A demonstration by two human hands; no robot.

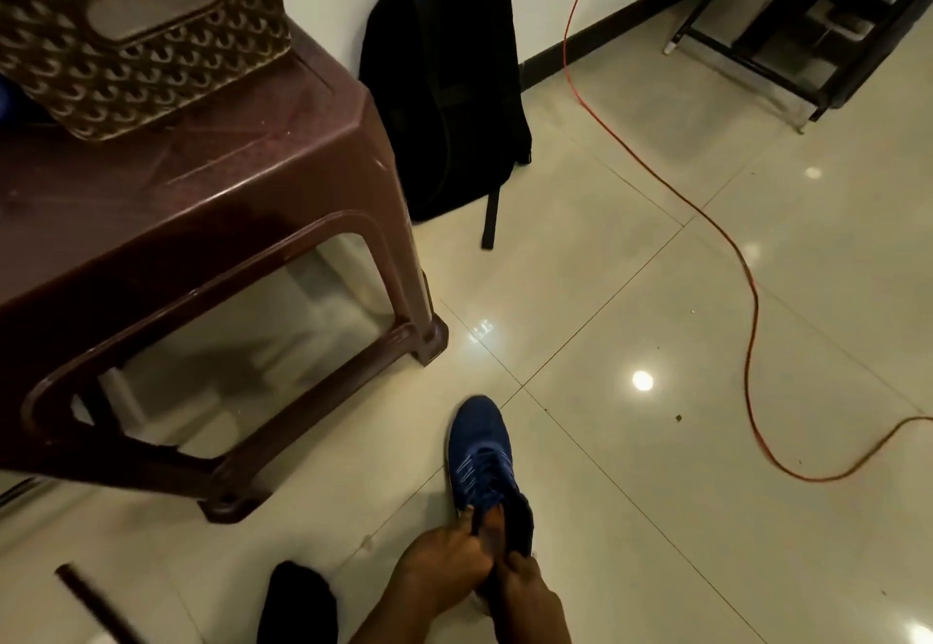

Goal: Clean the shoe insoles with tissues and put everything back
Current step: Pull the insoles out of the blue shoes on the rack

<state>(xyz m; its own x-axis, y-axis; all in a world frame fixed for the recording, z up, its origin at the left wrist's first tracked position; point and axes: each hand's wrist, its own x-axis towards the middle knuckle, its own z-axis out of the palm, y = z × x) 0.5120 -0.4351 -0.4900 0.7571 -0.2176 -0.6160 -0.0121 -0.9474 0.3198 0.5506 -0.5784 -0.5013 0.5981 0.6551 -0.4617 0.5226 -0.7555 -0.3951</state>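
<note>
A blue sneaker (479,451) lies on the tiled floor near the bottom middle, toe pointing away from me. My left hand (444,560) grips the near left edge of its opening, fingers curled over the collar. My right hand (520,575) holds the heel side, and a dark insole (520,522) sticks up out of the opening between the two hands. A black foot-shaped object (298,603), a sock or second insole, lies on the floor at the bottom left. A brown woven tissue box (136,27) stands on the stool at the top left.
A dark brown plastic stool (212,179) fills the left side. A black backpack (444,88) leans on the wall behind it. An orange cable (747,290) snakes across the floor on the right. A black metal rack (818,22) stands at the top right.
</note>
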